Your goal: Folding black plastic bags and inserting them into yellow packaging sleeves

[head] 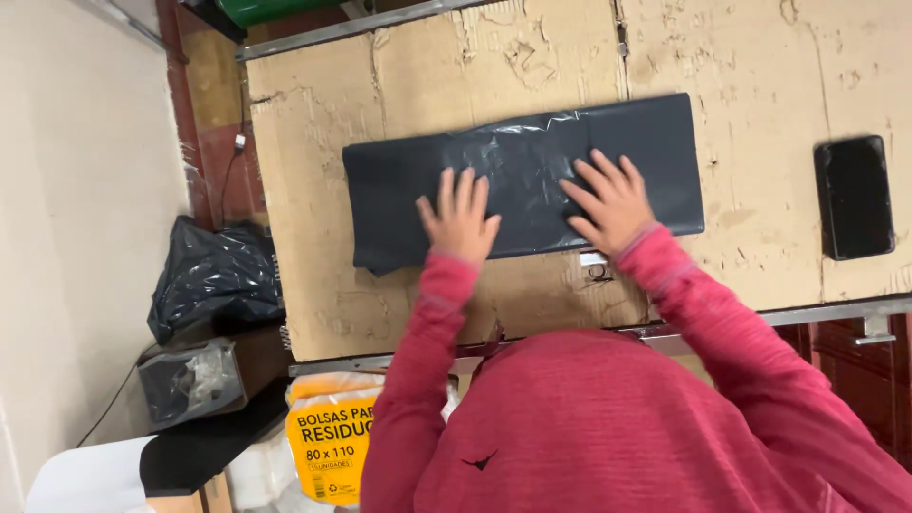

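While both palms press flat on it, the folded black plastic bag (522, 180) lies straight ahead of the person on the cardboard-covered table (750, 76), its long axis running left to right across their front. Neither hand grips anything: the left hand (460, 220) rests with fingers spread near the bag's middle, the right hand (613, 201) likewise splayed toward its right end. Counted: one flat bag, two hands, one dark phone (854, 197) well apart at right.

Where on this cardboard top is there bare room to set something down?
Bare cardboard lies between the folded black bag and the phone, above the bag, and left of it. The near edge is crowded by the left hand and right hand.
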